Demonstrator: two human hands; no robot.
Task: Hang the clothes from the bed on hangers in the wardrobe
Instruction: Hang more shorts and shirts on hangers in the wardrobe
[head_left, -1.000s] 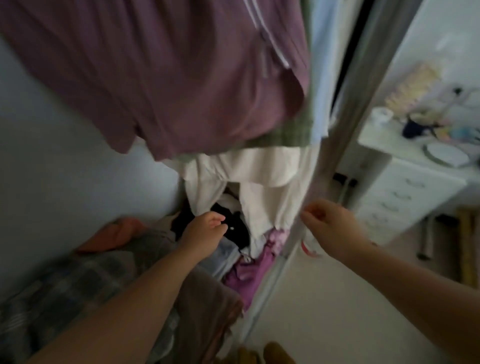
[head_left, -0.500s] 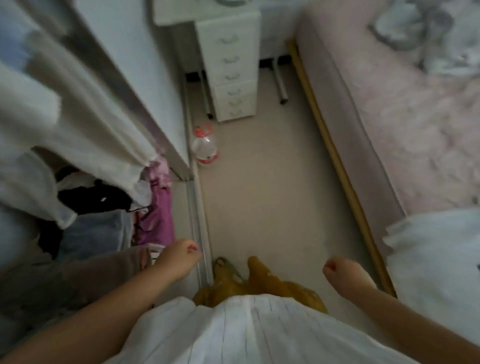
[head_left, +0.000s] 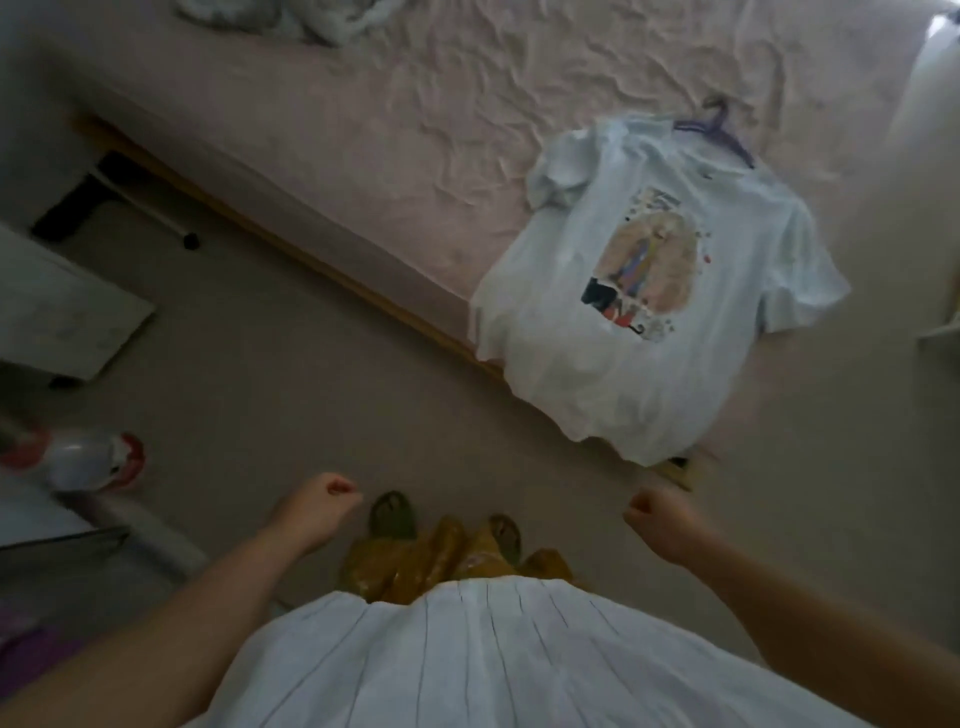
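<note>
A white T-shirt (head_left: 649, 322) with a colourful print lies on the pink bed (head_left: 415, 156), its hem hanging over the bed's edge. A purple hanger (head_left: 719, 132) sticks out of its neck. More crumpled pale clothes (head_left: 311, 18) lie at the far end of the bed. My left hand (head_left: 317, 512) and my right hand (head_left: 662, 519) are held out low over the floor in front of me. Both have curled fingers and hold nothing. Each hand is well short of the shirt.
A beige carpet floor (head_left: 285, 389) lies between me and the bed. A white drawer unit (head_left: 67, 312) stands at the left, with a clear red-capped bottle (head_left: 88, 462) on the floor below it. The wardrobe's sill (head_left: 62, 545) shows at the lower left.
My view has swung from the wardrobe's hanging clothes round to the bed. Both hands have dropped from the wardrobe and now hang curled in front of me.
</note>
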